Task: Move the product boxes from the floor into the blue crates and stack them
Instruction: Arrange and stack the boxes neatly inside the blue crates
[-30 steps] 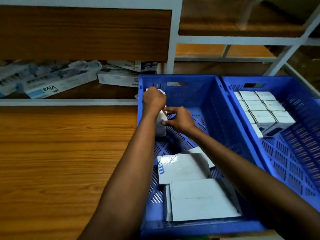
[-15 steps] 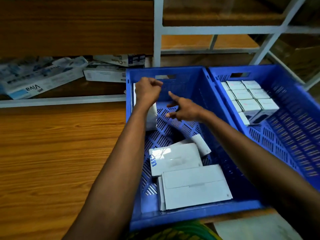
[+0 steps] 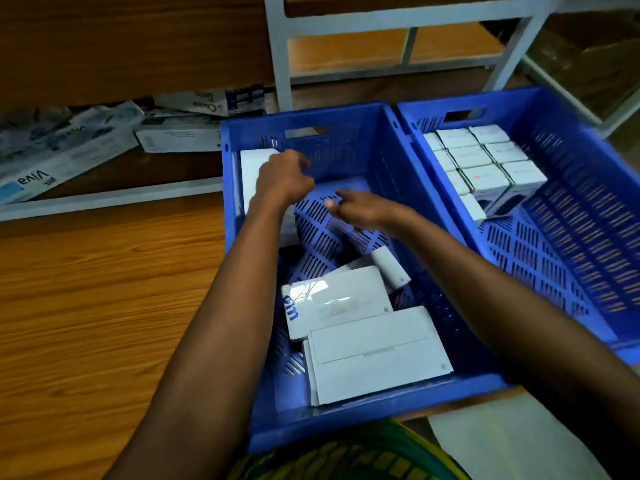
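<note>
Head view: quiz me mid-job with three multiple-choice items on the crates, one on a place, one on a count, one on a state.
1. Where does the grid of small white boxes sit?
A. In the right crate
B. On the metal shelf
C. On the wooden floor

2. How many blue crates show?
A. One
B. Two
C. Three

3. How does the white box by the left hand stand?
A. Flat on the crate floor
B. Upright against the side wall of the left crate
C. Outside the crates

Answers: 1 A, the grid fills that crate's far corner; 2 B, two stand side by side; 3 B, its tall face rises along the wall.
</note>
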